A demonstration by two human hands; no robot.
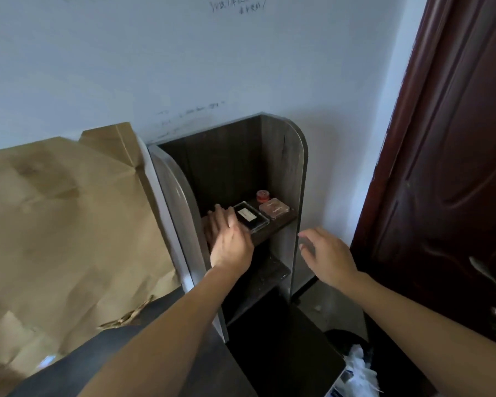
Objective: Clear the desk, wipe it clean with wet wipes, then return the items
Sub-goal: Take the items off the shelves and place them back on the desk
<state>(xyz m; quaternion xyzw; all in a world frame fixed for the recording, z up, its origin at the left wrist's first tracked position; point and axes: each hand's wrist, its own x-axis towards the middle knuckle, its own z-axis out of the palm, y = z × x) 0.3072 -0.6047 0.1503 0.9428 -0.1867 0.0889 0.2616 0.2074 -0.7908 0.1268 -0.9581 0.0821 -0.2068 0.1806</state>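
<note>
Three small items sit on the upper board point(282, 224) of a narrow grey shelf unit point(294, 173) that stands against the white wall point(184, 67). From my remote seat I see a black case point(251, 217) with a white label near the board's front edge. A pink compact point(274, 208) lies just beside it toward the right edge, and a red jar point(263, 196) sits behind the compact near the back right corner.

The left hand point(229, 239) lies palm down on the left part of that board. Its fingers are straight and reach toward the back, and the thumb side touches the black case. It grips nothing that I can see. The right hand point(327, 255) hovers in front of the unit's right side panel with its fingers loosely spread, and it holds nothing.

A lower board point(269, 272) shows beneath, dusty and dim. Left of the unit, crumpled brown paper point(55, 210) leans up against the wall and covers the back of the dark desk point(143, 333), whose near edge runs under my left forearm. A dark red door point(455, 167) fills the right side of the view. At the bottom right is a black bin point(341, 339) with white plastic point(358, 365) in it.
</note>
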